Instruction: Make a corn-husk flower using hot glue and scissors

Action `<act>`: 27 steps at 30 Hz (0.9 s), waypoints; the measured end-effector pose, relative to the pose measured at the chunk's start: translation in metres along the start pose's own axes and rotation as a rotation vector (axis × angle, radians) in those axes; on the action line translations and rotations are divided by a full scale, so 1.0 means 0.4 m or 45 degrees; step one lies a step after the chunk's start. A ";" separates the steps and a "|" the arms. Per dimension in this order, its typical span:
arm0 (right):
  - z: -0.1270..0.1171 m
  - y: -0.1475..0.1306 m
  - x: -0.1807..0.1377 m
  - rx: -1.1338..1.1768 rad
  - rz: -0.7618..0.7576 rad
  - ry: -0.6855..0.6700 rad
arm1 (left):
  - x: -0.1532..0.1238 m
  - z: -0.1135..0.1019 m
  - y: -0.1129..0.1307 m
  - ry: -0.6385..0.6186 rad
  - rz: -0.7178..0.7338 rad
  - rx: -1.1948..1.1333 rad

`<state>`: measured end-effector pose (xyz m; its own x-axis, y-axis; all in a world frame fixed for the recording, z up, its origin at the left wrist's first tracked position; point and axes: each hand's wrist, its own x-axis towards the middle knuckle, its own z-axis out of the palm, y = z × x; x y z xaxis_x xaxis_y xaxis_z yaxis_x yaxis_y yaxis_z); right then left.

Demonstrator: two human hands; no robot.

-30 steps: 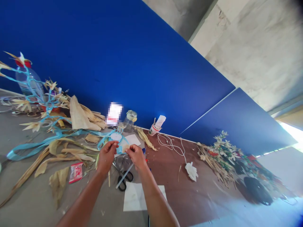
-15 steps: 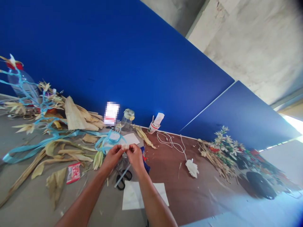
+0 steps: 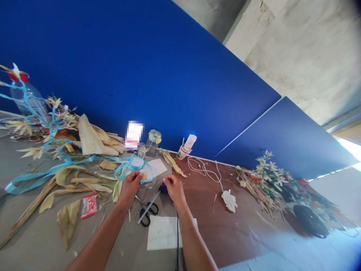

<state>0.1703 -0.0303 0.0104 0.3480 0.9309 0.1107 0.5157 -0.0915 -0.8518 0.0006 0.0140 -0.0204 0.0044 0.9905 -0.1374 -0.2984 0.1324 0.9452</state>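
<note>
My left hand (image 3: 131,189) pinches a small pale piece (image 3: 144,175), perhaps corn husk, beside a blue ribbon roll (image 3: 137,162). Apart from it, to the right, my right hand (image 3: 175,189) has its thumb and fingertips drawn together; what they hold, if anything, is too small to make out. Just below those fingers lies a dark blue object (image 3: 163,188), partly hidden, which looks like a glue gun. A pale rod (image 3: 148,208) reaches from it across black-handled scissors (image 3: 144,219). A white sheet (image 3: 162,233) lies under my right forearm.
Dried corn husks (image 3: 67,218), blue ribbon (image 3: 34,184) and a red packet (image 3: 89,206) cover the left. At the back stand a lit phone (image 3: 134,133), a clear jar (image 3: 153,142) and a cup (image 3: 184,151). White cable (image 3: 207,171) and artificial flowers (image 3: 267,169) lie rightward.
My hands were together at the small pale piece and have moved apart. The left keeps the piece; the right has shifted right and slightly down. A black cord now shows by my right forearm.
</note>
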 end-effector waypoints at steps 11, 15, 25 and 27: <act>-0.033 -0.006 -0.076 -0.484 0.033 -0.258 | -0.003 -0.005 0.016 0.057 0.036 0.036; -0.050 0.015 -0.087 -0.824 0.011 -0.095 | -0.004 -0.001 0.018 0.061 0.019 0.045; -0.061 0.042 -0.066 -1.052 0.169 -0.291 | 0.002 -0.005 0.002 0.018 0.051 0.044; -0.061 0.041 -0.066 -1.041 0.177 -0.309 | 0.003 -0.006 0.006 0.045 0.053 0.049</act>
<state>0.1886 -0.0648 0.0061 0.3208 0.9337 -0.1590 0.9147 -0.3490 -0.2037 -0.0026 0.0153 -0.0191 -0.0413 0.9934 -0.1075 -0.2603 0.0932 0.9610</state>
